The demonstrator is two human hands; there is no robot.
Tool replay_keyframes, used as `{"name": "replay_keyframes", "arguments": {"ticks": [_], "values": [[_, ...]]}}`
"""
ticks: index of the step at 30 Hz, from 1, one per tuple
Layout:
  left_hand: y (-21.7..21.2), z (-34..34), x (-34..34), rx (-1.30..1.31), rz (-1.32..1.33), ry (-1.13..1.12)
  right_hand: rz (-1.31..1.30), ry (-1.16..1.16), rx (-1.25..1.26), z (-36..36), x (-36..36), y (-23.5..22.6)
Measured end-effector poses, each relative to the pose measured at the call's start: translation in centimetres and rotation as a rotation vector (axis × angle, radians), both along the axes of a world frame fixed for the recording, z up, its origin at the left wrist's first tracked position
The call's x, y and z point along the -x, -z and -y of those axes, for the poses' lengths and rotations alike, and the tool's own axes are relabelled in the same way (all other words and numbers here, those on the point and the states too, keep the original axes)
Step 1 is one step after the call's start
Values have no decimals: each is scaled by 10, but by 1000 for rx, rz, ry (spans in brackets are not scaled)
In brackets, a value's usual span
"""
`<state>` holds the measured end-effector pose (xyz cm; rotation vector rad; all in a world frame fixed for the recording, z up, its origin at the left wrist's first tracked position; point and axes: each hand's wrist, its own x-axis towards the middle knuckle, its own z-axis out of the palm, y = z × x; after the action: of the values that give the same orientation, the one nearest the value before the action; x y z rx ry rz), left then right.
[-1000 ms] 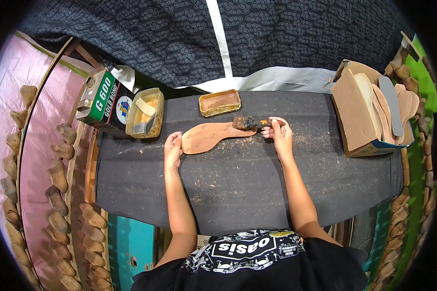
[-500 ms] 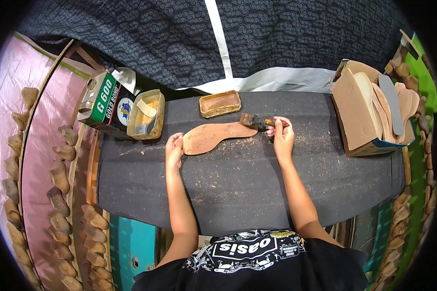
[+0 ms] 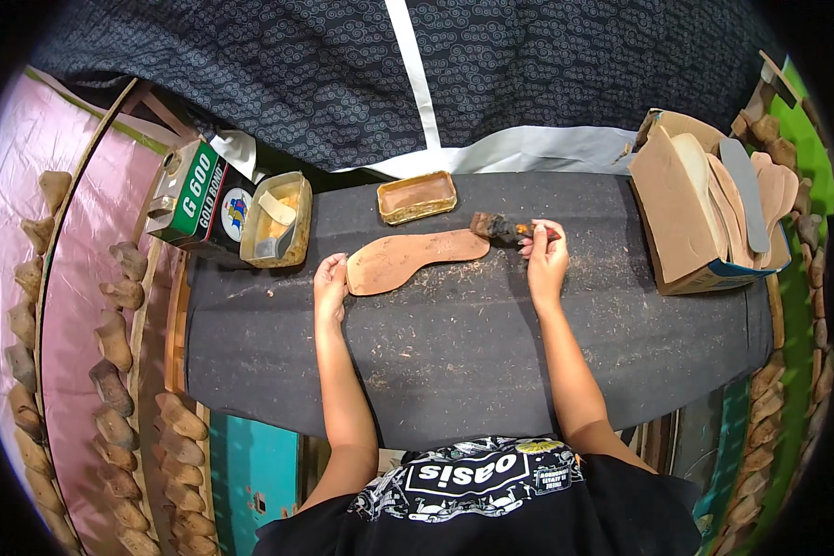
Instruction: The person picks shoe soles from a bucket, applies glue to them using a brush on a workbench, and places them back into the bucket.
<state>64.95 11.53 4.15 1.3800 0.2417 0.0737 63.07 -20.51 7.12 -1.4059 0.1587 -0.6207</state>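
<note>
A tan shoe sole piece (image 3: 412, 258) lies lengthwise across the dark cloth-covered table, its wide end pinched by my left hand (image 3: 330, 278). My right hand (image 3: 546, 252) grips the handle of a brush (image 3: 499, 229) with dark, caked bristles. Those bristles are at the sole's narrow right end; whether they touch it I cannot tell. Beyond the sole sits a shallow rectangular tub (image 3: 417, 198) with a brownish content and crusted yellowish rim.
At the left stand a green and black metal can (image 3: 197, 199) and a crusted tub (image 3: 292, 250) holding scraper-like tools. A cardboard box (image 3: 686, 236) full of sole pieces is on the right. Shavings litter the table (image 3: 454, 371). Wooden shoe lasts (image 3: 113, 338) line racks on both sides.
My right hand has shifted slightly to the right with the brush, so its bristles have moved off the sole's surface to its right end. My left hand keeps its hold.
</note>
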Motion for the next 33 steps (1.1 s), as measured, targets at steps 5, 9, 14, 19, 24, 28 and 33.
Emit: {"name": "replay_keyframes", "arguments": {"ticks": [5, 9, 14, 19, 24, 28, 33], "values": [[-3, 6, 0, 18, 12, -12, 7, -99, -180, -1, 2, -3], [-1, 3, 0, 1, 27, 4, 13, -125, -83, -6, 0, 0], [-1, 6, 0, 9, 7, -47, 12, 12, 100, 2, 3, -4], [-3, 6, 1, 7, 5, -31, 19, -23, 150, -3, 6, -5], [-1, 5, 0, 12, 2, -24, 9, 12, 180, 1, 4, -5], [6, -3, -2, 16, 28, -2, 25, 11, 130, 2, 5, -6], [5, 0, -1, 17, 21, -26, 21, -27, 128, -4, 5, -6]]}}
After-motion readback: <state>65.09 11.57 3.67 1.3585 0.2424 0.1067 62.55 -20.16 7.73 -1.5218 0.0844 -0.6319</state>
